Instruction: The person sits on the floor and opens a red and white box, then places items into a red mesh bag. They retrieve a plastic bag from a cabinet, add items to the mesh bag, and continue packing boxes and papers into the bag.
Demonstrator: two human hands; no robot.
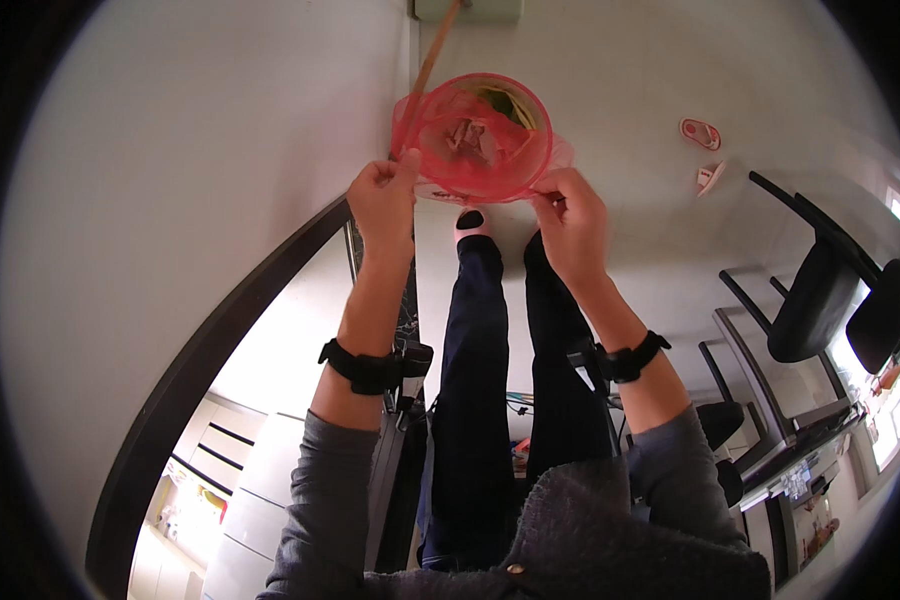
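Observation:
A round bin (548,142) with a pink-red rim stands before me, lined with a thin translucent red plastic bag (487,178). Crumpled paper or tissue (468,139) lies inside, beside something green and yellow (506,103). At the bin's near left side, my left hand (386,196) pinches the bag's edge between thumb and fingers. My right hand (572,221) pinches the bag at the near right side of the rim. Parts of the bag hang outside the rim on both sides.
A wooden stick (436,49) leans by the wall corner, its lower part behind the bag. A pale green object (487,9) sits beyond. Two small slippers (700,134) lie on the floor to the right. Black chairs (810,300) stand at right, and a dark-framed doorway (217,337) opens at left.

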